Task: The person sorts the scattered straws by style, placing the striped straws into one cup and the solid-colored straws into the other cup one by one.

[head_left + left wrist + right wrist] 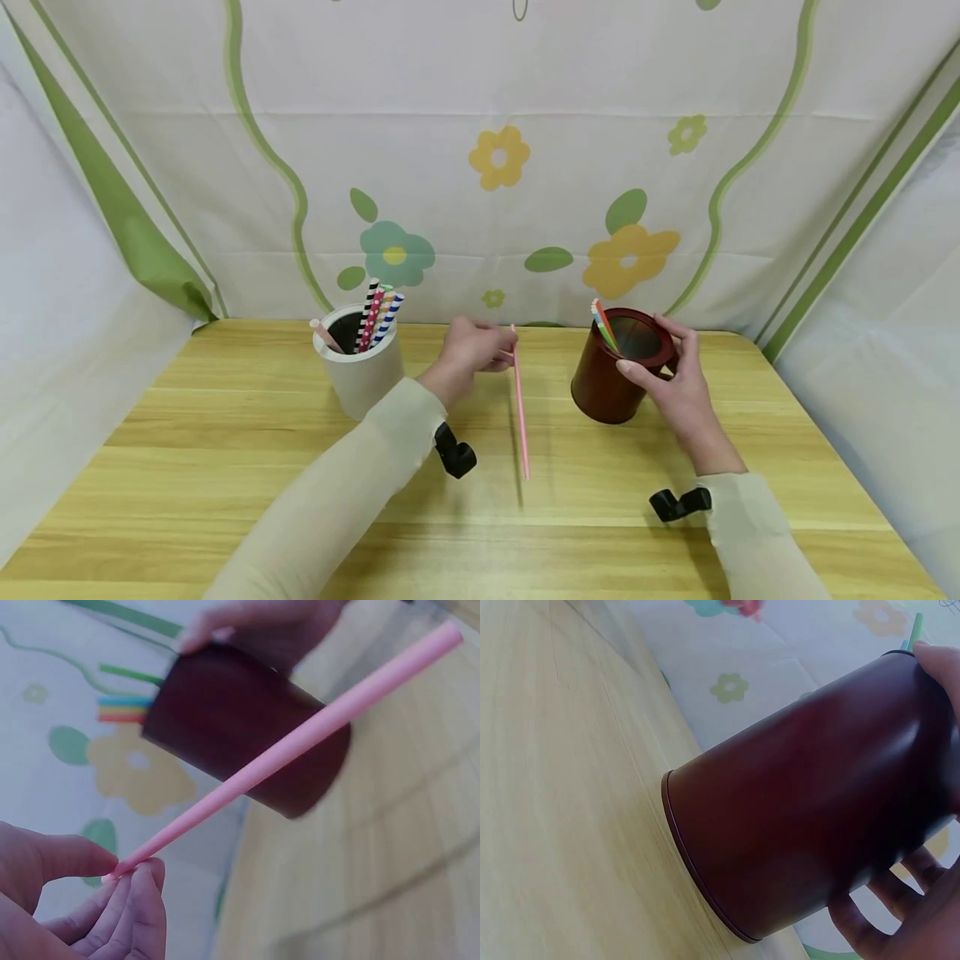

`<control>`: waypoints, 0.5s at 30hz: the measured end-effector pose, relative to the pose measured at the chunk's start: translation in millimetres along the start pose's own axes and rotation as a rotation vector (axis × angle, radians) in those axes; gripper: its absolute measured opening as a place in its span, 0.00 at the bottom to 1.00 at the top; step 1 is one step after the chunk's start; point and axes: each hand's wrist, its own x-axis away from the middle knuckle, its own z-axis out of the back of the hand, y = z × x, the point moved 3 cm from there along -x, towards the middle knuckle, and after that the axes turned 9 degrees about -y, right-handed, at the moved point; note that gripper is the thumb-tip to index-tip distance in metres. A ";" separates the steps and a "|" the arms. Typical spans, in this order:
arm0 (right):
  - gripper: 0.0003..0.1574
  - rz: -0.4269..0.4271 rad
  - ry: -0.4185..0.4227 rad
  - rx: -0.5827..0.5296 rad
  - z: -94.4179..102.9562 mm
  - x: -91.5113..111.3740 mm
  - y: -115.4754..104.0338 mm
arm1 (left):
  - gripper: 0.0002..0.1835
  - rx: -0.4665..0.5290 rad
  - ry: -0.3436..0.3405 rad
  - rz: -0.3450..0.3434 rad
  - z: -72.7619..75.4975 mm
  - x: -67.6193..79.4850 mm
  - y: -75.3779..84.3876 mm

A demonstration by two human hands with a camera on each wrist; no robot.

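My left hand point(474, 354) pinches a plain pink straw point(521, 408) by its upper end between thumb and fingers. The straw hangs down in front of the hand, over the middle of the table. My right hand point(678, 387) grips a dark red-brown can point(609, 383) near its top, thumb at the near rim and fingers around the far right side. Several colored straws point(602, 323) lean out of this can at the left of its rim. In the left wrist view the pink straw point(300, 742) crosses in front of the can point(240, 727).
A white can point(363, 379) stands at the left, with striped and dotted paper straws point(375, 321) and a pale pink straw point(326, 335) inside. Behind the wooden table point(225, 467) hangs a white curtain point(450, 83) with flower prints. Each wrist carries a black camera mount.
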 end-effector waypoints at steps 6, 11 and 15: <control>0.55 0.008 0.004 -0.006 0.6 -0.3 0.5 | 0.13 0.086 -0.034 -0.045 4.1 9.6 28.1; 0.54 0.012 -0.001 -0.010 0.4 -0.3 -0.1 | 0.15 0.139 -0.028 -0.100 18.4 19.5 56.7; 0.54 0.014 -0.002 -0.012 -0.1 -0.1 -0.1 | 0.15 0.172 -0.036 -0.129 30.3 26.2 75.6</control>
